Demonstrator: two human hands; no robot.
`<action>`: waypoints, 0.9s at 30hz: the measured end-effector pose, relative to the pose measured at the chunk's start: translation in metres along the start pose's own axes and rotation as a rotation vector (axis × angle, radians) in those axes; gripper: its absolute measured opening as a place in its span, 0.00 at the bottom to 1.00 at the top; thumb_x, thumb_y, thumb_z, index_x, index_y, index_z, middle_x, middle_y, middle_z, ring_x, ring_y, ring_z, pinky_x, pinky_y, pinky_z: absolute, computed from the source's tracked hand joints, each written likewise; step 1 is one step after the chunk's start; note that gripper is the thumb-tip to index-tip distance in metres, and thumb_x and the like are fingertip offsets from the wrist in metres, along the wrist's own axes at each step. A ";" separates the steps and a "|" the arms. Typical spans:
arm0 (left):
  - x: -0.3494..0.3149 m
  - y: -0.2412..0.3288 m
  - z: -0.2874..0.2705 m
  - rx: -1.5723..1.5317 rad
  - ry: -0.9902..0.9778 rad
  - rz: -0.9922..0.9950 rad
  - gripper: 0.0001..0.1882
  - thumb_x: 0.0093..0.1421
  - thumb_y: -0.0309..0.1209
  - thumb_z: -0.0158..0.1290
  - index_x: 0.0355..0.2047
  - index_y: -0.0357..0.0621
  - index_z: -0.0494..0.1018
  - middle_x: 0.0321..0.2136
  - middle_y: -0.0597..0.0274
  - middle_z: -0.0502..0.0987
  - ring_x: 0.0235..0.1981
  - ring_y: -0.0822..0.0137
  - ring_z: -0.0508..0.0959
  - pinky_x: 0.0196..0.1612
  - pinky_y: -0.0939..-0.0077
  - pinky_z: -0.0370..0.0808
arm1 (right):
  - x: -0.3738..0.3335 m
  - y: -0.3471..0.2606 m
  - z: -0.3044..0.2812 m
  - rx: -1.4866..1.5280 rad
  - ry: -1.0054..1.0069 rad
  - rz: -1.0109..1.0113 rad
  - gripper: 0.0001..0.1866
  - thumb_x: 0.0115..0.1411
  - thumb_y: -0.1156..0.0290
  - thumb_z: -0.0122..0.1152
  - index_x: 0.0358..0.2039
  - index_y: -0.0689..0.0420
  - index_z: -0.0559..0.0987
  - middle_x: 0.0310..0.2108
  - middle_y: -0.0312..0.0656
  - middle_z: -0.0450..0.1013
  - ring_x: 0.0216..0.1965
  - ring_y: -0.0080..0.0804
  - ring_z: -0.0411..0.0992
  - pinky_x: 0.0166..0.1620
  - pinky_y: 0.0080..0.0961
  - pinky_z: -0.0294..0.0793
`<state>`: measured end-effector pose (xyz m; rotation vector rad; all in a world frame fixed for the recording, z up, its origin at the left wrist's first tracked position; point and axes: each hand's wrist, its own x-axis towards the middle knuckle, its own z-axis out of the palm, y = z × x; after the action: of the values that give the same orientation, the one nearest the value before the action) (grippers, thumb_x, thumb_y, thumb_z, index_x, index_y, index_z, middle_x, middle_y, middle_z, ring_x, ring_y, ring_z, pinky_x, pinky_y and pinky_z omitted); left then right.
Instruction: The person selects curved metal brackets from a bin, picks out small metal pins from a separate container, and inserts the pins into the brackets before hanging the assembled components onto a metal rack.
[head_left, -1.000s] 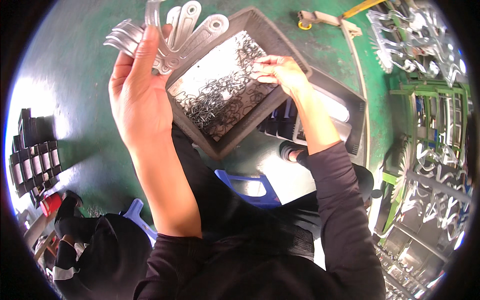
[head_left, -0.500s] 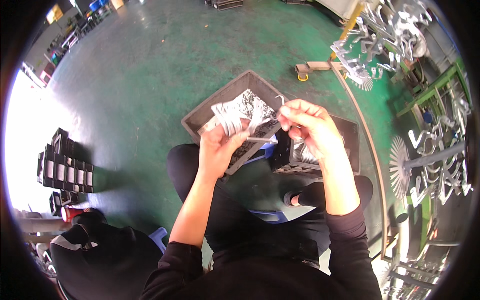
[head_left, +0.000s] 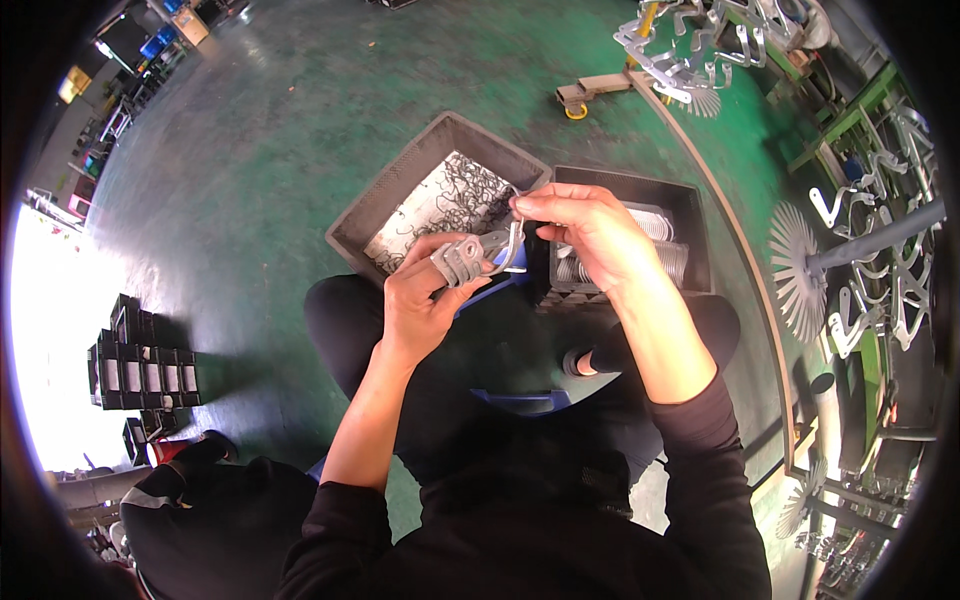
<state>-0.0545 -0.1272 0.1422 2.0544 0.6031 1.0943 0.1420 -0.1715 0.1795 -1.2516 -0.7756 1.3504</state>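
Observation:
My left hand [head_left: 412, 300] is closed around a bundle of bent grey metal brackets [head_left: 460, 262], with a round hole showing in the face of one. A bracket end curves up from the bundle toward my right hand [head_left: 595, 235]. With thumb and forefinger, the right hand pinches a small wire hook [head_left: 516, 190]; whether the hook touches the bracket is hard to make out. Beneath the hands is a grey plastic bin [head_left: 362, 212], where many loose dark wire hooks [head_left: 460, 190] lie on a white sheet.
A second bin [head_left: 692, 215] on the right holds stacked metal pieces [head_left: 655, 222]. Silver brackets hang from racks [head_left: 860, 235] along the right side. Black crates [head_left: 145, 370] stand at left, near a person in dark clothes [head_left: 220, 520]. A wheeled stand foot [head_left: 590, 90] is ahead.
The bracket bundle has turned in my left hand, so its holed ends now show. Both hands stay close together, my right still pinching a hook. The whole view has shifted somewhat.

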 end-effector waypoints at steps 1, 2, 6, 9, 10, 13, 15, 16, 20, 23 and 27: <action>-0.002 -0.002 0.002 -0.029 0.003 -0.082 0.08 0.48 0.24 0.59 0.30 0.40 0.77 0.31 0.60 0.78 0.38 0.64 0.75 0.41 0.76 0.70 | 0.001 0.004 0.002 0.008 0.007 0.008 0.08 0.52 0.66 0.60 0.30 0.55 0.79 0.29 0.31 0.74 0.32 0.17 0.68 0.41 0.17 0.62; -0.005 -0.006 0.004 -0.058 0.007 -0.164 0.08 0.48 0.24 0.59 0.30 0.40 0.77 0.31 0.60 0.78 0.38 0.65 0.75 0.41 0.77 0.70 | 0.000 0.008 0.005 0.041 0.017 -0.009 0.06 0.54 0.68 0.58 0.30 0.55 0.78 0.30 0.34 0.75 0.33 0.19 0.69 0.42 0.18 0.63; -0.020 -0.028 0.006 -0.439 0.012 -0.617 0.09 0.53 0.26 0.55 0.35 0.39 0.76 0.32 0.62 0.77 0.36 0.72 0.75 0.39 0.79 0.70 | -0.003 0.035 -0.004 0.280 0.059 -0.188 0.04 0.56 0.72 0.54 0.30 0.58 0.75 0.31 0.39 0.75 0.35 0.22 0.70 0.42 0.21 0.66; -0.025 -0.043 0.004 -0.706 0.059 -0.875 0.14 0.58 0.29 0.51 0.44 0.37 0.71 0.37 0.60 0.76 0.35 0.73 0.75 0.38 0.76 0.73 | -0.022 0.042 -0.014 0.205 0.066 -0.318 0.05 0.57 0.71 0.54 0.29 0.59 0.72 0.32 0.39 0.72 0.35 0.27 0.71 0.43 0.24 0.67; -0.025 -0.046 0.003 -0.805 0.076 -0.928 0.15 0.58 0.30 0.51 0.45 0.36 0.70 0.37 0.60 0.75 0.35 0.72 0.75 0.38 0.75 0.73 | -0.028 0.046 -0.012 0.175 0.086 -0.329 0.02 0.57 0.75 0.54 0.30 0.60 0.72 0.29 0.38 0.72 0.32 0.20 0.70 0.40 0.19 0.68; -0.022 -0.039 0.006 -0.908 0.088 -0.949 0.17 0.59 0.29 0.49 0.46 0.33 0.67 0.37 0.58 0.75 0.34 0.72 0.75 0.37 0.73 0.76 | -0.041 0.068 -0.006 0.045 0.114 -0.366 0.02 0.58 0.78 0.53 0.30 0.61 0.70 0.28 0.36 0.71 0.31 0.17 0.68 0.38 0.15 0.68; -0.021 -0.035 0.008 -0.809 0.039 -0.894 0.16 0.59 0.29 0.50 0.46 0.33 0.68 0.36 0.58 0.75 0.34 0.73 0.75 0.36 0.75 0.76 | -0.042 0.083 -0.004 -0.041 0.108 -0.394 0.02 0.58 0.80 0.52 0.30 0.62 0.69 0.28 0.35 0.69 0.30 0.16 0.67 0.36 0.14 0.67; -0.020 -0.031 0.010 -0.765 0.082 -0.879 0.15 0.57 0.26 0.51 0.44 0.32 0.70 0.33 0.59 0.75 0.33 0.74 0.75 0.35 0.79 0.75 | -0.042 0.089 -0.002 -0.098 0.134 -0.404 0.02 0.57 0.80 0.52 0.30 0.62 0.69 0.28 0.35 0.69 0.29 0.16 0.67 0.36 0.15 0.68; -0.013 -0.018 0.017 -0.651 0.119 -0.783 0.13 0.55 0.24 0.54 0.41 0.32 0.72 0.30 0.62 0.76 0.31 0.79 0.74 0.35 0.85 0.71 | -0.042 0.098 0.000 -0.320 0.227 -0.412 0.03 0.55 0.80 0.54 0.28 0.62 0.69 0.27 0.38 0.70 0.27 0.19 0.69 0.33 0.17 0.69; -0.011 -0.011 0.017 -0.611 0.092 -0.784 0.12 0.55 0.24 0.54 0.40 0.32 0.73 0.31 0.63 0.77 0.32 0.79 0.74 0.36 0.86 0.71 | -0.037 0.103 -0.001 -0.421 0.263 -0.470 0.04 0.53 0.81 0.55 0.28 0.62 0.69 0.27 0.40 0.71 0.27 0.24 0.70 0.33 0.20 0.70; -0.017 -0.013 0.018 -0.543 0.074 -0.706 0.10 0.56 0.25 0.53 0.38 0.34 0.74 0.27 0.65 0.77 0.25 0.80 0.73 0.26 0.87 0.68 | -0.034 0.107 0.002 -0.598 0.291 -0.551 0.04 0.53 0.81 0.55 0.28 0.61 0.69 0.29 0.43 0.71 0.28 0.32 0.71 0.33 0.24 0.70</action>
<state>-0.0494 -0.1371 0.1170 1.1923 0.8668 0.7884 0.1060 -0.2251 0.0875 -1.4955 -1.2508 0.4831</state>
